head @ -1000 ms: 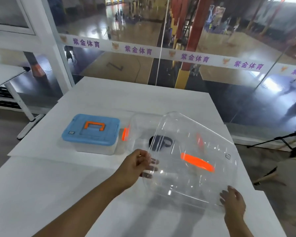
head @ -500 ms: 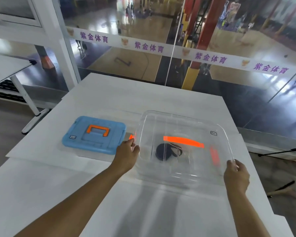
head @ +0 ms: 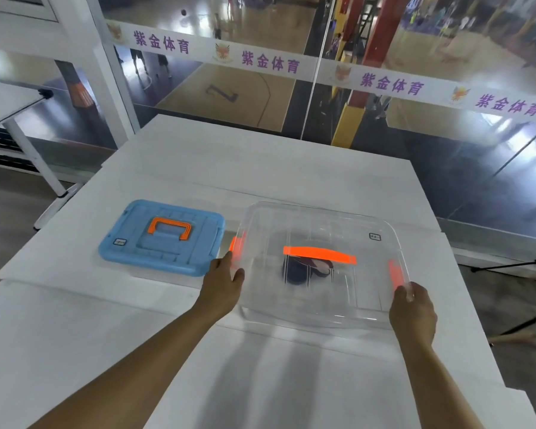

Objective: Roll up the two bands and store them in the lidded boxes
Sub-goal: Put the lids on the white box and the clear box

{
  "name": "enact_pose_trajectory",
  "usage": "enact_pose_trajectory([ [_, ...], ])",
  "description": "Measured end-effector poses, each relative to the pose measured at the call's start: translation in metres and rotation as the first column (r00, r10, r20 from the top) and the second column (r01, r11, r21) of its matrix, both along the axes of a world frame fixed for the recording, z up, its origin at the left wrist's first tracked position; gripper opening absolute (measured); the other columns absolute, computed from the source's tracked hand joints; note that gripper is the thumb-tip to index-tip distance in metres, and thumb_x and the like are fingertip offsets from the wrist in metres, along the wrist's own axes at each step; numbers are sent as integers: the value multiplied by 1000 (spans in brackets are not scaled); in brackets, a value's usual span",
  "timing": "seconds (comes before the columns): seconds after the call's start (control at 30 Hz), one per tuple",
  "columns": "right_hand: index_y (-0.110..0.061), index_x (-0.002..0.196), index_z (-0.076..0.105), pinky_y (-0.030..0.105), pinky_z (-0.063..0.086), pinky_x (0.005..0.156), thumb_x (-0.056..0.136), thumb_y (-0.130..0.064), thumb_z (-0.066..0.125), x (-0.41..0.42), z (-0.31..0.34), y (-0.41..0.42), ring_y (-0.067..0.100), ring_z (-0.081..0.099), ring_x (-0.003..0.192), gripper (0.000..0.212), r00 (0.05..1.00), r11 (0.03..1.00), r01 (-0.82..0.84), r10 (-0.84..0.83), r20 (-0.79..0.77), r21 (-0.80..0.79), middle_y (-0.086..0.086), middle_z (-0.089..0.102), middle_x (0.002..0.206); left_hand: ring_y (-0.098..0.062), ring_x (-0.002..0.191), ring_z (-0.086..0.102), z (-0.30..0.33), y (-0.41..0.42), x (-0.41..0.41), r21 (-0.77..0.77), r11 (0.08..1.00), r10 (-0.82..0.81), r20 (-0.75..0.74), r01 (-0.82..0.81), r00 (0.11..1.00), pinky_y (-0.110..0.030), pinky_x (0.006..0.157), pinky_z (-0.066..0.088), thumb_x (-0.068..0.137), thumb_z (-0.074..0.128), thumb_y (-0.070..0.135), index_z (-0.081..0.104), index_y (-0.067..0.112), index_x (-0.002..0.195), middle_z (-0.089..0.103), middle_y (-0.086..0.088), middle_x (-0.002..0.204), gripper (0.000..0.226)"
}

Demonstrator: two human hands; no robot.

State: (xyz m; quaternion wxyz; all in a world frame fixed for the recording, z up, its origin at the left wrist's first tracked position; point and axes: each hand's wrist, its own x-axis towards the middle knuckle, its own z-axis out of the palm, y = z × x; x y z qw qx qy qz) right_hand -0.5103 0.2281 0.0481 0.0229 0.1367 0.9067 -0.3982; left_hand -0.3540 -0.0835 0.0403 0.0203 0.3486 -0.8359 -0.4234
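Two hands (head: 222, 284) (head: 413, 311) hold one clear lid (head: 319, 292) (one blue-lidded box (head: 161, 236) beside).

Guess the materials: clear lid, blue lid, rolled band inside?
Clear lid: likely rigid glossy transparent plastic; the band shows through it and it carries glare streaks. Blue lid: opaque moulded plastic, satin look, raised ribs. Rolled band: dark, matte, probably fabric or elastic; too blurred to settle.

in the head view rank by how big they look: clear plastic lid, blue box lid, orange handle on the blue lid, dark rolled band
1. Clear plastic lid with orange handle, largest, though also nearest the camera.
2. Blue plastic box lid.
3. Dark rolled band and orange handle on the blue lid: look alike; the band is blurred through the lid, so unranked.
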Motion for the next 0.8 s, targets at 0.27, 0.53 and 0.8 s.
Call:
enact_pose_trajectory([
  [0.27, -8, 134, 65, 43, 45, 85, 103, -29, 47, -1, -8, 13, 38, 56, 96, 42, 999, 997, -41, 42, -7, 66, 24, 71, 121, -25, 118, 59, -8, 8, 2, -228, 974, -6, 45, 16, 999, -39, 94, 56, 106, 44, 33, 35, 14, 152, 55, -10, 130, 50],
  [0.53, -18, 154, 49, 50, 46, 102, 109, -31, 46, 0, -18, 14, 45, 58, 121, 47, 996, 994, -88, 89, -12, 66, 26, 60, 133, -28, 153, 29, -16, 2, -21, -293, 949, -126, -11, 117, 992, -38, 119, 34, 107, 42, 26, 6, 11, 162, 12, -9, 170, 67],
  [0.8, -20, 150, 51, 49, 48, 101, 107, -33, 46, -2, -24, 9, 40, 61, 113, 45, 999, 999, -36, 36, -5, 9, 22, 63, 129, -30, 154, 27, -37, -1, -22, -269, 959, -91, -18, 83, 996, -49, 120, 35, 109, 29, 34, 6, 22, 163, 15, -8, 171, 60],
])
